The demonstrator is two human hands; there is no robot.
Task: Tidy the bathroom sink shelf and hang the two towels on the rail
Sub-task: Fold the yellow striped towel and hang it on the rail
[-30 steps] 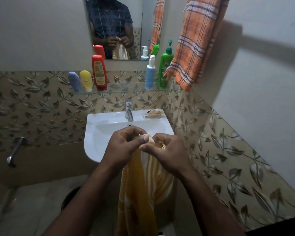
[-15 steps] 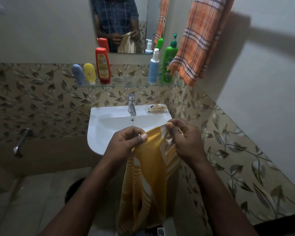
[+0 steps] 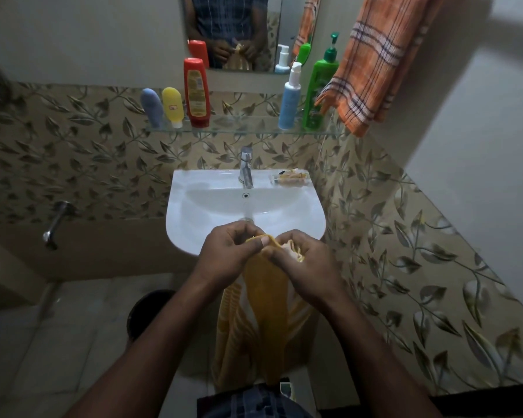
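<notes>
On the glass shelf [image 3: 245, 131] above the sink [image 3: 194, 206] stand five containers. At its left end a grey-blue tube [image 3: 151, 107], a yellow tube [image 3: 172, 107] and a taller red bottle [image 3: 197, 92] sit close together. Towards the right end a blue-and-white pump bottle [image 3: 290, 101] stands just beside a green pump bottle [image 3: 319, 86]. An orange checked towel [image 3: 372, 64] hangs down the right wall, and its lower corner drapes in front of the green bottle and over the shelf's right end. A mirror [image 3: 284, 25] behind the shelf reflects the bottles and the person's torso.

The white sink has a chrome tap [image 3: 246, 167] at the middle of its back edge and a small crumpled packet [image 3: 290, 179] on its back right corner. Leaf-patterned tiles cover the lower walls, with plain pale wall above. A second tap [image 3: 56, 224] juts from the left wall, and a dark bucket [image 3: 147, 312] stands on the tiled floor below the sink's left side.

In front of the sink's near edge, both hands hold a yellow striped towel [image 3: 266, 297], which hangs straight down between the forearms. The left hand [image 3: 227, 254] has its fingers curled and pinches a fold of the top edge under the thumb. The right hand [image 3: 305, 267], almost touching the left, has its fingers closed around bunched cloth at the same edge.
</notes>
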